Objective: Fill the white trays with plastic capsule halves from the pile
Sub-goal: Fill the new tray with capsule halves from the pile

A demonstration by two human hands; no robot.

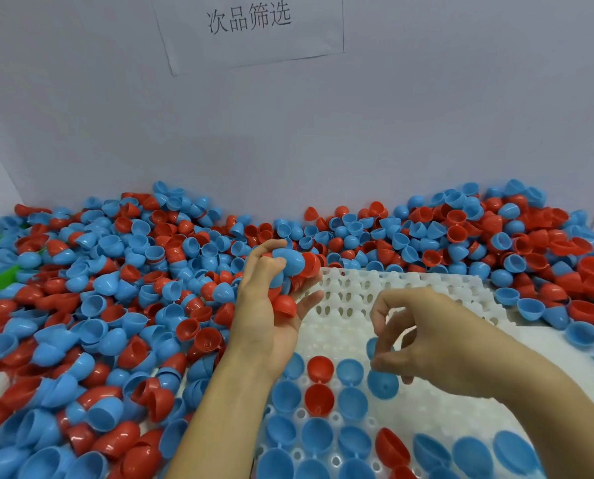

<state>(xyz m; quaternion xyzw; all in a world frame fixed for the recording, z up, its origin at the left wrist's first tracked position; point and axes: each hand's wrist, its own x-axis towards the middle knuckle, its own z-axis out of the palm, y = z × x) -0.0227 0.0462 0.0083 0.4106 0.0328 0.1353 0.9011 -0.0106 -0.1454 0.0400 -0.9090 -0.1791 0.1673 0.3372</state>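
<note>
Right hand (pixel 423 344) pinches a blue half (pixel 382 384) over the white tray (pixel 409 292); left hand (pixel 271 299) cradles a stack of halves (pixel 288 271); that overfull stack may spill onto the tray.

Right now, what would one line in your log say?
left hand: holds red and blue capsule halves | right hand: pinches blue half over white tray | tray: near rows partly filled | pile: large

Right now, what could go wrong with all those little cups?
The left hand grips a loose bunch of red and blue halves, and one red half sits low by the fingers, so it might drop. The right hand pinches a blue half over the white tray; a careless set-down could leave it crooked. The pile crowds the tray's edge, so strays could spill in.
</note>
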